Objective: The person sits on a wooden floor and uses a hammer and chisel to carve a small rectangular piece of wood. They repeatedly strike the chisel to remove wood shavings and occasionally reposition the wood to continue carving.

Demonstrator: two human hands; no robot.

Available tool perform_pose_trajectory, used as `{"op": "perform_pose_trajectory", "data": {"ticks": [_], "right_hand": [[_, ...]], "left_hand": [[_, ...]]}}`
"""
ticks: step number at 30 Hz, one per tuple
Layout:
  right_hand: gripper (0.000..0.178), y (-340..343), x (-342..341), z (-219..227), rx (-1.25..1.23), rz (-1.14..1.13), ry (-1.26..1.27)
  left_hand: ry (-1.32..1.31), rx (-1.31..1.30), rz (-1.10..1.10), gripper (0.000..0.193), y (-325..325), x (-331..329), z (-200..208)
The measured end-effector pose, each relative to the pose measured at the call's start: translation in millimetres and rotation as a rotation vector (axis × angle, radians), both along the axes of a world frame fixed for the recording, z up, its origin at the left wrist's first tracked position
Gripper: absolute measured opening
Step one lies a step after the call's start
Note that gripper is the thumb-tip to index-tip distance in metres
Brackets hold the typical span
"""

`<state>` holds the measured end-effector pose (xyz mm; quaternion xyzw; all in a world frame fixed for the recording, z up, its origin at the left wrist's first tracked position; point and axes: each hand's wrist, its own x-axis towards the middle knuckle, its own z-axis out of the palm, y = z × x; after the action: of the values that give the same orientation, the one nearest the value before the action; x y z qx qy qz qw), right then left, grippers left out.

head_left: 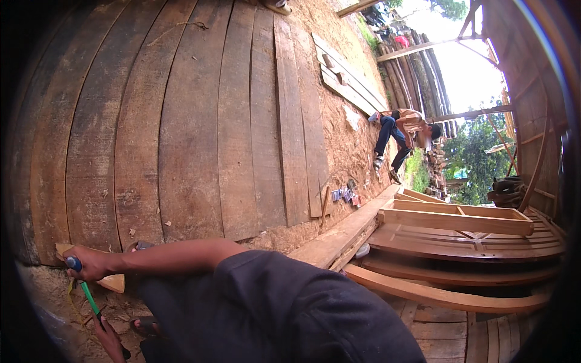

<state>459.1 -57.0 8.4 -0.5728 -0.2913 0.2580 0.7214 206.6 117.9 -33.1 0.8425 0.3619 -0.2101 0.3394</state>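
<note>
At the lower left, my left hand (91,264) is wrapped round the blue end of a long tool with a green shaft (90,297). Below it, my right hand (108,340) closes on the tool's dark lower part. What kind of tool it is does not show clearly. A pale wooden piece (113,283) lies beneath my left hand, its middle hidden by the hand. My sandalled feet, one in a dark sandal (144,327), stand on the dirt beside it. The scene appears turned sideways, and my dark shirt covers much of the lower middle.
Wide wooden planks (190,121) lie side by side across the ground. Wooden frames (457,219) and panels are stacked at the right. Several small boxes (345,195) sit on the dirt. Farther off, another person (407,130) sits near narrow boards (348,78) and stacked logs (417,72).
</note>
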Motion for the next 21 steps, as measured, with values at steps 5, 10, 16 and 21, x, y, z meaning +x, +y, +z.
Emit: {"op": "perform_pose_trajectory", "data": {"ticks": [5,10,16,21], "right_hand": [[0.021,2.5,0.4,-6.5,-0.022,0.004,0.013],[0.022,1.1,0.6,-7.2,-0.062,0.043,0.07],[0.022,0.7,-1.6,-4.7,-0.036,0.023,0.033],[0.021,4.4,-1.7,-9.2,-0.039,0.039,0.052]], "left_hand": [[0.01,0.005,-0.022,0.054,0.3,3.4,2.8],[-0.033,-0.027,-0.033,0.053,20.0,-12.3,-22.2],[-0.085,-0.036,-0.074,0.052,33.4,-26.5,-42.3],[-0.097,0.133,-0.12,0.053,19.8,-25.5,-30.0]]}}
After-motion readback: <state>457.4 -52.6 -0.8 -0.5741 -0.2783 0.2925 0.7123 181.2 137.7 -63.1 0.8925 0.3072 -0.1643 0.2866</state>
